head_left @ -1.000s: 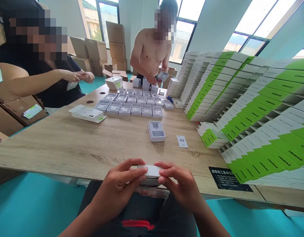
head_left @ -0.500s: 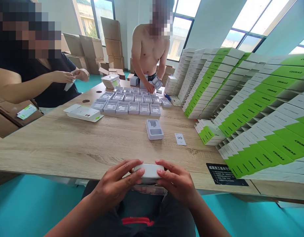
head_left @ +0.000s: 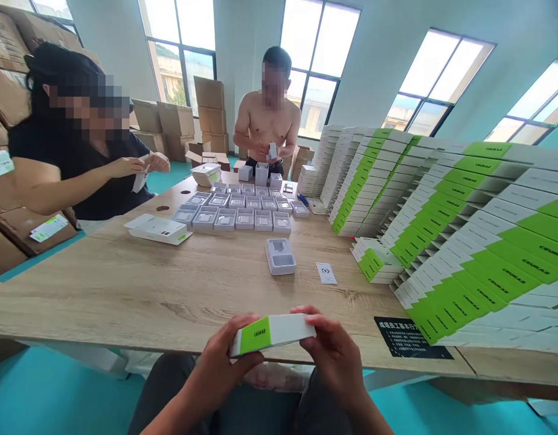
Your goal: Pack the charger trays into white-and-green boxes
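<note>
Wooden table (head_left: 102, 290) behind, left hand (head_left: 220, 368) and right hand (head_left: 333, 356) grasp a tilted white-green box (head_left: 272, 334).

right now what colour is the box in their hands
The rectangular cardboard box is white with a green end, clearest in the head view.

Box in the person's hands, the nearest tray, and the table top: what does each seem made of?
The box looks like printed paperboard, going by its crisp folded edges and smooth green panel. The tray seems matte moulded plastic or pulp, with rounded recesses; hard to tell which. The table top looks like wood-grain laminate with a low sheen, though veneer is possible.
</note>
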The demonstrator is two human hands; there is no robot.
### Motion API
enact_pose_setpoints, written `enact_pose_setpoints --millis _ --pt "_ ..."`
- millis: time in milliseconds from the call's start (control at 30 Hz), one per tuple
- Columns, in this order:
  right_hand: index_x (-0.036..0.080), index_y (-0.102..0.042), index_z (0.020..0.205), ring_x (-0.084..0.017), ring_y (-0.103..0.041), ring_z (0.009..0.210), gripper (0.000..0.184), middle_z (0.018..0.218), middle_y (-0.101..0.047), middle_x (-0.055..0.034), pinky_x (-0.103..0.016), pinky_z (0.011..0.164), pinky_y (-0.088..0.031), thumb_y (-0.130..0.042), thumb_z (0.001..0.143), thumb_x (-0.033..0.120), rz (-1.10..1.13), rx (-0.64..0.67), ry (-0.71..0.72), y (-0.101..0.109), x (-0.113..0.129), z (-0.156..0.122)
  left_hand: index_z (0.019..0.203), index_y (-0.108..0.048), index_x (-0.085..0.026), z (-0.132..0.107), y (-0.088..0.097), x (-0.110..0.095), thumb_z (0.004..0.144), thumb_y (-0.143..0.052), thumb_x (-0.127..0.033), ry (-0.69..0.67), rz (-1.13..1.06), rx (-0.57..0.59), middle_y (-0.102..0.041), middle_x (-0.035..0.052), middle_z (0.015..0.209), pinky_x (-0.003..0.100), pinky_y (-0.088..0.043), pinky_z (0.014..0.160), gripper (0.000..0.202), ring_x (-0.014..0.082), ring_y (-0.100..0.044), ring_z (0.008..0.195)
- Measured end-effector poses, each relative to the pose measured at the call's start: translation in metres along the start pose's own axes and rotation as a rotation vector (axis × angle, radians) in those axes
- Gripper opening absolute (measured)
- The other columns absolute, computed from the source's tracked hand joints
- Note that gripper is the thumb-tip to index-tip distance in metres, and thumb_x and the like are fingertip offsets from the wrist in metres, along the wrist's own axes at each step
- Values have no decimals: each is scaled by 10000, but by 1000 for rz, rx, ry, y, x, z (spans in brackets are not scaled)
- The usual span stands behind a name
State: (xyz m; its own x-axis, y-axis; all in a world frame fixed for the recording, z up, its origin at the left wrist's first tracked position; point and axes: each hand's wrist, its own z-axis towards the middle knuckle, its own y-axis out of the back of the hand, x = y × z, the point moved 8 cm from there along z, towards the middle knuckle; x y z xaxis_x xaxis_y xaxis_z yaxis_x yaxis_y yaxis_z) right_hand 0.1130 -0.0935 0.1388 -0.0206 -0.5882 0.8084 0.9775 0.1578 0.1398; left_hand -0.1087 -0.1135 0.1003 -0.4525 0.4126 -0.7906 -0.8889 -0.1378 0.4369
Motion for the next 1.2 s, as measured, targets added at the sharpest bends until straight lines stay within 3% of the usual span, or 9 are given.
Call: enact_pose_setpoints --millis 133,233,367,467,567,700,867,1067,1200 --pt "310 -478 1473 -313 -645 1293 812 1447 -621 -141 -437 1056 -563 -825 795 592 -39 131 -143 -4 -3 -3 1265 -643 -251 12 24 -35 917 -581 -32 -411 257 -35 -727 92 1231 335 -566 1005 416 246 -689 1177" --pt "291 -436 1514 -350 -611 1310 953 1459 -578 -145 -479 1074 -547 -882 715 561 -270 127 -136 -7 -8 -8 1372 -604 -265 15 31 -50 917 -574 0 -640 465 -75 -666 107 1343 408 -441 1167 527 277 -541 1380" --pt "288 -377 1547 -391 -488 1420 895 1537 -460 -175 -535 1061 -545 -830 796 465 -436 -163 103 -11 -24 -32 1520 -399 -337 19 49 -37 960 -632 -193 -295 118 -342 -459 142 1547 525 -463 1146 623 353 -415 1477" --pt "275 -305 1590 -405 -501 1403 946 1544 -426 -200 -546 1017 -572 -798 827 538 -454 -303 220 -20 -48 -56 1556 -182 -366 21 20 -11 1033 -533 -374 89 -426 -199 -553 170 1462 470 -619 929 630 325 -649 1252" --pt "225 -270 1621 -412 -557 1358 1060 1507 -494 -214 -536 1012 -583 -741 804 710 -468 -166 212 -32 -62 -57 1467 -289 -363 23 6 3 1005 -610 -395 270 -499 -117 -681 108 1305 382 -625 880 563 254 -732 1066" --pt "290 -291 1609 -333 -539 1413 703 1549 -523 -157 -507 1073 -552 -605 1008 477 -402 -38 115 -24 -46 -22 1254 -576 -309 37 11 12 938 -696 -368 168 -275 27 -698 76 1316 322 -604 893 344 257 -705 1139" --pt "325 -659 1271 -216 -675 1265 274 1392 -683 -68 -352 1029 -586 -587 1028 222 -314 21 77 -16 -33 23 1221 -668 -288 40 8 35 901 -745 -357 103 -217 85 -741 74 1263 352 -594 949 336 270 -718 1135" --pt "297 -679 1227 -221 -694 1224 242 1346 -708 -78 -358 1010 -596 -626 1002 226 -175 -61 -29 -15 -53 17 1269 -659 -298 31 4 48 961 -687 -366 81 -256 77 -736 92 1295 391 -525 1049 317 276 -677 1216" --pt "307 -629 1316 -199 -737 1093 325 1266 -738 -75 -336 930 -627 -650 994 265 -80 -125 -139 -14 -64 9 1397 -501 -292 35 -1 38 981 -630 -530 185 -704 -1 -749 96 1211 352 -554 923 496 250 -704 1105"
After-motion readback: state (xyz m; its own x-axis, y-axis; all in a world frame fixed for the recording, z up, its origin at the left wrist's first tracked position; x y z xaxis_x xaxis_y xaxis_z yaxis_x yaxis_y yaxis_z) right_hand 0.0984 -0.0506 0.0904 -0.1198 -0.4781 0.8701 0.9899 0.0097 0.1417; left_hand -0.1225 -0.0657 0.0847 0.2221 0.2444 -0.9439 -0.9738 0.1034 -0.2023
